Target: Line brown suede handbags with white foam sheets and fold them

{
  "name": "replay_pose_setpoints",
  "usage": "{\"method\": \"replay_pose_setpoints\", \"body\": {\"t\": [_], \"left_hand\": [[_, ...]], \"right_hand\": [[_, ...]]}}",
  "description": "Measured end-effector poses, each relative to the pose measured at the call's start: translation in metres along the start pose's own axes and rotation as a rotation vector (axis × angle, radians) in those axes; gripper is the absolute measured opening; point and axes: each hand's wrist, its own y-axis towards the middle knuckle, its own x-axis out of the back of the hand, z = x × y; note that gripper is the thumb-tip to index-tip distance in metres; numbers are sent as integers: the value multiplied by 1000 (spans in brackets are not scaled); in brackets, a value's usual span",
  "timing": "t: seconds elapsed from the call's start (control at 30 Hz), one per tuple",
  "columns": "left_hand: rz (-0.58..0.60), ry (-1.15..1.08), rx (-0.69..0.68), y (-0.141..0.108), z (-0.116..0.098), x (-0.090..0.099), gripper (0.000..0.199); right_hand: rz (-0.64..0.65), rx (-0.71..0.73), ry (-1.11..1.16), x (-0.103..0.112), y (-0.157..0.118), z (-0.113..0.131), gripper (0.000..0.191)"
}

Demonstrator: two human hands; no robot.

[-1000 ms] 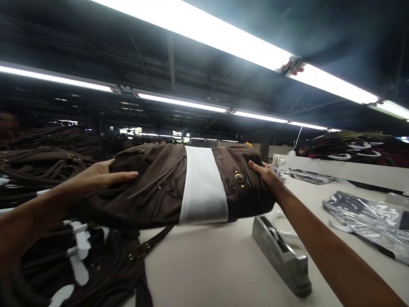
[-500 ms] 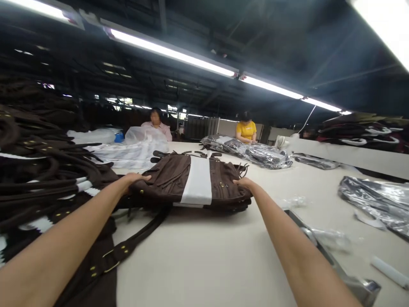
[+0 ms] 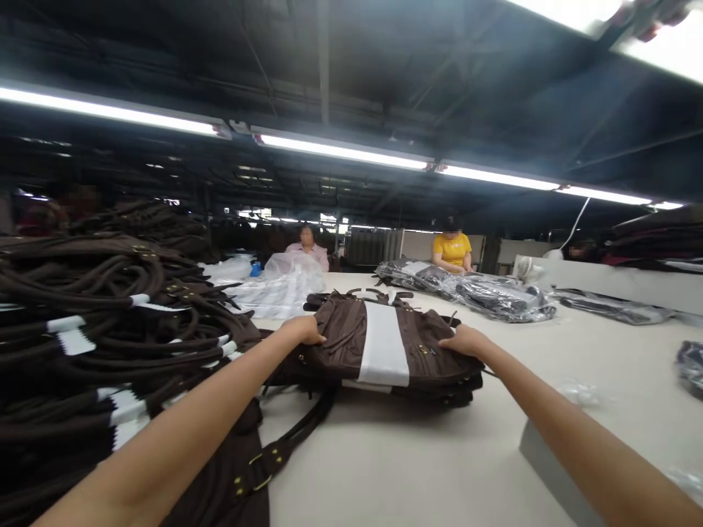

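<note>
Holding a brown handbag [image 3: 420,348] by its sides: left hand [image 3: 307,331] at nine o'clock, right hand [image 3: 464,341] at three.

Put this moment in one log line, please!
left hand: holds bag, left end; right hand: holds bag, right end; bag: brown, white band across middle; left: bag pile
</note>
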Motion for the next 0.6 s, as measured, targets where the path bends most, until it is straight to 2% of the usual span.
{"method": "replay_pose_setpoints", "body": {"t": [0.1,0.17,0.3,0.43,0.5,0.53,0.6], "left_hand": [[43,45,83,-10,-8,-14,34],[33,44,115,-19,-6,-21,35],[11,8,110,-35,1,-32,33],[-56,-31,85,-47,-1,-42,31],[-116,-58,78,-52,-3,-47,31],[-150,-73,76,-54,-4,-50,30],[-220,-111,69,-58,-1,-55,26]], "right_hand": [[-26,-6,13,-6,0,5,14],[-31,-19,57,-6,-3,1,19],[12,-37,186,-6,-20,-18,32],[21,-55,147,-7,-36,-27,21],[-43,-48,64,-6,-38,-12,17],[-112,2,5,-5,-38,2,18],[-273,196,-97,-7,-39,42,22]]}}
